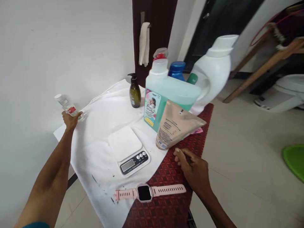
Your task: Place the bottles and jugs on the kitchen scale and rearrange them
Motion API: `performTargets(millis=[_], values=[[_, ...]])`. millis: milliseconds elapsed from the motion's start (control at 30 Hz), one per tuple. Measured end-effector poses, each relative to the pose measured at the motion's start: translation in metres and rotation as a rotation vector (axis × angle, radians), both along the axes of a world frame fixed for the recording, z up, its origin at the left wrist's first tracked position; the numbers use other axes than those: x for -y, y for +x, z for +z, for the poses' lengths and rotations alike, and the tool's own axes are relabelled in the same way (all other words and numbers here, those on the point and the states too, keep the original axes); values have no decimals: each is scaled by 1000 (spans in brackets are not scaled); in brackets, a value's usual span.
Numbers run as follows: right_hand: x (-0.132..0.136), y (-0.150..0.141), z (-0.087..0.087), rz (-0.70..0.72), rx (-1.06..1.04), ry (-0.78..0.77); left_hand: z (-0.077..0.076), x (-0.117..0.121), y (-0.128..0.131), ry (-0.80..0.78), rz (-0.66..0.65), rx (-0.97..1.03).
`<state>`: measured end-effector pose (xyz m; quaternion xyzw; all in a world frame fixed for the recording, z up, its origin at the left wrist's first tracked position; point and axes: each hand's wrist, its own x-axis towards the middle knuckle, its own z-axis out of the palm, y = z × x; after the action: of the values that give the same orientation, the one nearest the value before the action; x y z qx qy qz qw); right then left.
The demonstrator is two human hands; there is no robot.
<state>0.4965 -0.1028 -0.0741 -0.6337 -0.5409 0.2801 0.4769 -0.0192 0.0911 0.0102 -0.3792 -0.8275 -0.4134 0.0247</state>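
Observation:
My left hand (71, 119) is wrapped round a clear bottle (72, 110) with a white cap and a red label, tilted at the far left edge of the table. My right hand (193, 167) is closed, fingers curled and thumb against them, at the table's right edge; nothing shows in it. Just beyond it stands a brown pouch (174, 126), apart from the fingers. A white kitchen scale (125, 144) lies mid-table with nothing on its platform and a dark display. Nearer me a pink-strapped smartwatch (144, 193) is laid out flat.
Behind the pouch stand a green liquid jug (175, 88), a large white jug (213, 69) and a blue-capped bottle (177, 69). A dark pump bottle (135, 91) is near the back corner. White cloth (99, 117) partly covers the red patterned tabletop (163, 209). A wall borders the left.

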Motion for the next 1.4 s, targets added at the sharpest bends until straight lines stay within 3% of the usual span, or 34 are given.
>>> performTargets(millis=[100,167,233,300,400,467,567,667,800,967,1067,1133,1233,1400], values=[[-1,-1,-2,17,-23,49,12,7,23,149,29,102],[-1,-1,-4,37,-28,66,21,23,56,279,-27,61],[-2,-1,-7,54,-35,80,29,52,106,338,-218,-43],[-2,0,-8,65,-46,96,33,87,170,315,-553,-103],[-1,0,-10,73,-42,132,28,134,271,263,-904,-161],[0,0,-11,70,-32,165,19,149,324,196,-1008,-133],[0,0,-11,52,-30,206,9,148,365,73,-1012,-32],[0,0,-10,48,-47,222,9,136,373,4,-959,95],[0,0,-7,56,-80,224,23,135,361,46,-933,240],[0,0,-7,55,-110,191,59,151,319,229,-902,253],[-1,0,-9,42,-106,179,73,159,284,227,-844,158],[-2,0,-10,41,-98,173,72,163,264,191,-762,112],[0,1,-10,46,-87,152,60,164,243,155,-675,86],[2,0,-9,33,-53,119,40,161,232,152,-661,98]])
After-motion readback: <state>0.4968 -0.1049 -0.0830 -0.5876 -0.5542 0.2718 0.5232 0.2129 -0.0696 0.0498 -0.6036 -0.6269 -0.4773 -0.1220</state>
